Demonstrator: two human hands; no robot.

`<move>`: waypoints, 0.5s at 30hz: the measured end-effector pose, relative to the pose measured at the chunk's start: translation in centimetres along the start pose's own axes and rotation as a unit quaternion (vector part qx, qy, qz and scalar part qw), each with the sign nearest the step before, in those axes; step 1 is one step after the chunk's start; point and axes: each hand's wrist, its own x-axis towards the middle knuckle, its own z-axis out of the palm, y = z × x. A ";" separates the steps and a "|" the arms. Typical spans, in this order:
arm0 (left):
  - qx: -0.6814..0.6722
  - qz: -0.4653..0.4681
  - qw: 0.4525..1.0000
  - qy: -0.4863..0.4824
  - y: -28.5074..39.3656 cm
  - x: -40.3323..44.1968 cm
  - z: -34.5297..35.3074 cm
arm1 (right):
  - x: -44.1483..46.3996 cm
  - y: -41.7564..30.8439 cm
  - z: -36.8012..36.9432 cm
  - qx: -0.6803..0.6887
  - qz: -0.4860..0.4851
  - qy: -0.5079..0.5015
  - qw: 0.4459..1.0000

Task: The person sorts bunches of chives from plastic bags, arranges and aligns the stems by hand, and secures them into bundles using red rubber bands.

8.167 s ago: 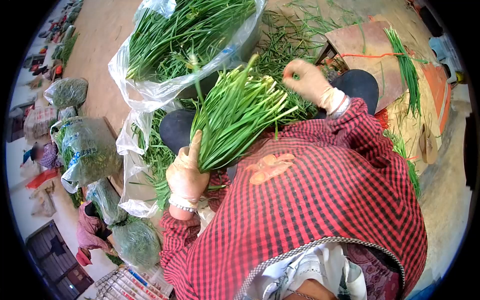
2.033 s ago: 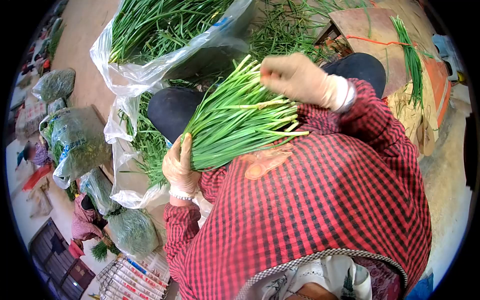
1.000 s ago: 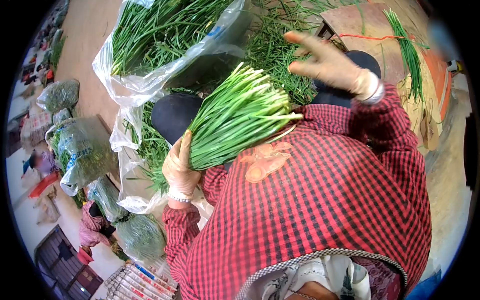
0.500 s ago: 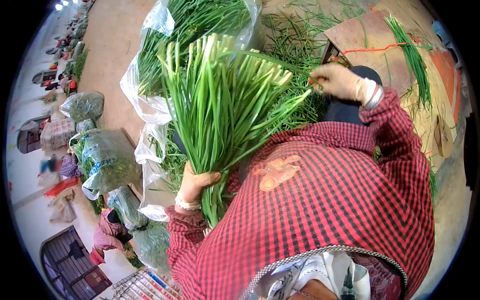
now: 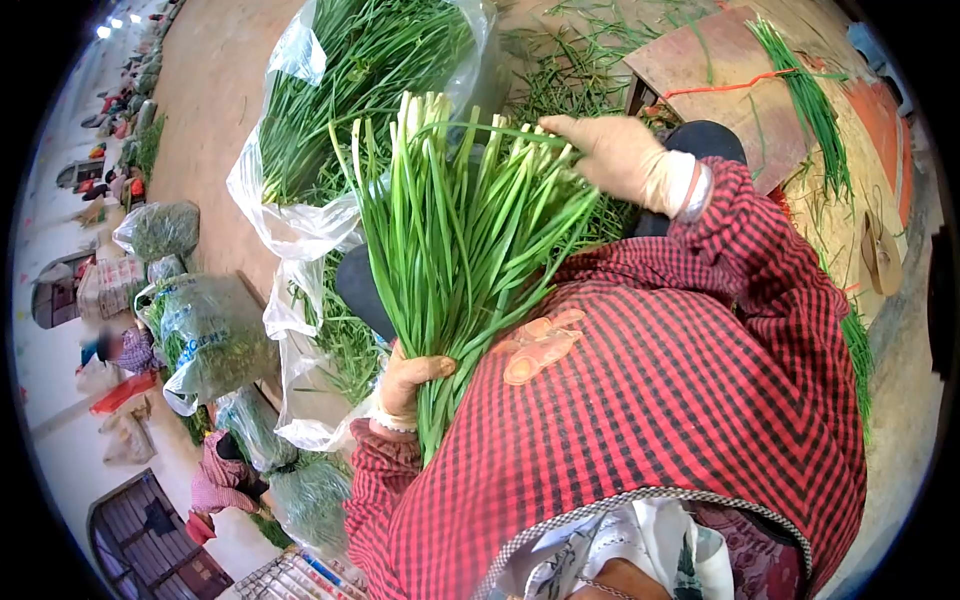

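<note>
A thick fanned bunch of garlic chives (image 5: 470,240) stands in front of my chest, its pale stem ends pointing away from me. My left hand (image 5: 412,385), in a pale glove, is wrapped round the narrow leafy part near my body. At the upper right of the bunch is my right hand (image 5: 625,160), also gloved, its fingers close together at the cut ends. One long chive leaf (image 5: 490,128) lies across the stem ends and runs to those fingers, which appear closed on it. The fingertips are partly hidden behind the hand.
A clear plastic bag (image 5: 300,55) full of chives lies beyond the bunch. Loose chives (image 5: 570,80) cover the floor. To the right, a small bundle (image 5: 810,110) and a red strip (image 5: 730,85) lie on a board (image 5: 690,60). Stuffed bags (image 5: 215,330) and a person (image 5: 220,475) are at left.
My right hand has moved left and closer, from out beside the bunch to over its stem ends. The bunch has tilted and shifted slightly; my left hand keeps its hold.
</note>
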 end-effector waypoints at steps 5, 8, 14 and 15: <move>-0.039 -0.013 0.999 -0.010 -1.4 -0.3 -1.5 | 1.6 6.6 -2.1 0.269 0.106 0.081 0.954; -0.070 -0.010 0.997 -0.013 -2.0 -0.2 -2.1 | 1.8 9.4 -1.5 0.044 0.106 0.010 0.993; -0.094 -0.030 0.994 -0.039 -2.0 0.5 -1.2 | 1.5 -2.1 -4.8 0.178 -0.099 0.214 0.955; -0.076 -0.031 0.996 -0.032 -1.8 0.4 -0.9 | 2.2 -3.4 -4.1 0.158 -0.147 0.226 0.950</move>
